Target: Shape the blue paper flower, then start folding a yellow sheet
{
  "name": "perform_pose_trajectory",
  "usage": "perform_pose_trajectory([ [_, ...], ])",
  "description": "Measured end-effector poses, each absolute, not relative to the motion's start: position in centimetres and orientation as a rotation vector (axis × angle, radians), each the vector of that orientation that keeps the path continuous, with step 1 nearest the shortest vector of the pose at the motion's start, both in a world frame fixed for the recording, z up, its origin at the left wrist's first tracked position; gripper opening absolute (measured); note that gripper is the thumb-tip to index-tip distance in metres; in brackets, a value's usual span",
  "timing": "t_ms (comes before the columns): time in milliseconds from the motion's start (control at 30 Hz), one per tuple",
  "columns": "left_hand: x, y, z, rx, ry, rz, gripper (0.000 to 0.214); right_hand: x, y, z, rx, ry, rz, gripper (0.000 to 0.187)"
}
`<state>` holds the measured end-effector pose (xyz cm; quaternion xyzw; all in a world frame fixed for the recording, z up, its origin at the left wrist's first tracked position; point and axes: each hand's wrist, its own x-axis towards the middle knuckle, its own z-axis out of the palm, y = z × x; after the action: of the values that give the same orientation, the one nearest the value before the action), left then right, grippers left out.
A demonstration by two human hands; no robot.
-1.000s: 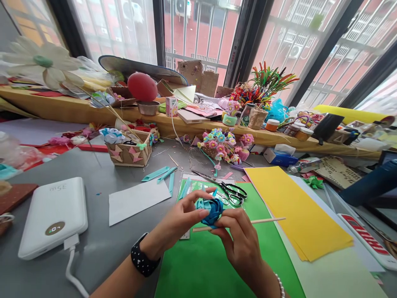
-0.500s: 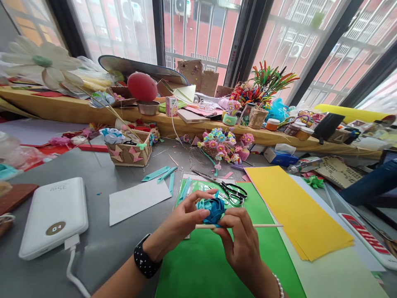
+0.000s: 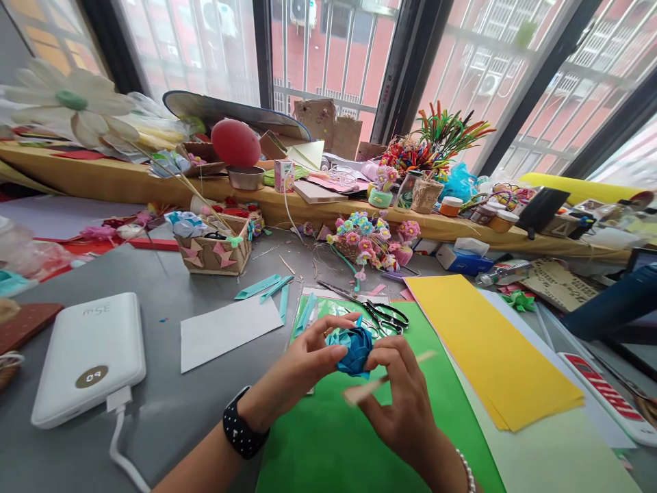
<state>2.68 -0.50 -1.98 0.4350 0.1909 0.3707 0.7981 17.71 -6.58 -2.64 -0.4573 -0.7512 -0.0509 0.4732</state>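
My left hand pinches a blue folded paper rose from the left, thumb and fingers closed round it. My right hand is closed on a thin wooden stick, which is blurred and tilted up to the right just below the rose. Both hands hover over a green paper sheet on the grey table. A black watch is on my left wrist and a bead bracelet on my right.
Black scissors lie just beyond the rose. Yellow paper lies right, white paper and teal strips left. A white power bank with cable sits far left. A cardboard box and paper flowers stand behind; a cluttered shelf runs along the window.
The stick was level under the rose; now it is tilted up to the right and blurred, drawn away from the rose's base. My left hand keeps its hold on the rose.
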Motion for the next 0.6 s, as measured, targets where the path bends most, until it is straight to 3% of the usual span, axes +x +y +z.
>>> perform_pose_trajectory([
  [100, 2.5, -0.5, -1.8, 0.979, 0.415, 0.815, 0.041, 18.2, -6.5, -2.1, -1.069, -1.818, -0.165, 0.026],
  [200, 2.3, -0.4, -1.8, 0.995, 0.424, 0.793, 0.049, 18.4, -6.5, -1.9, -1.032, -1.801, -0.192, 0.018],
  [333, 2.1, -0.4, -1.7, 1.077, 0.404, 0.808, 0.044, 18.4, -6.5, -1.8, -0.988, -1.818, -0.214, 0.008],
  [600, 1.7, -0.3, -1.3, 1.347, 0.460, 0.775, 0.041, 18.6, -6.7, -0.9, -1.009, -1.729, -0.214, 0.020],
])
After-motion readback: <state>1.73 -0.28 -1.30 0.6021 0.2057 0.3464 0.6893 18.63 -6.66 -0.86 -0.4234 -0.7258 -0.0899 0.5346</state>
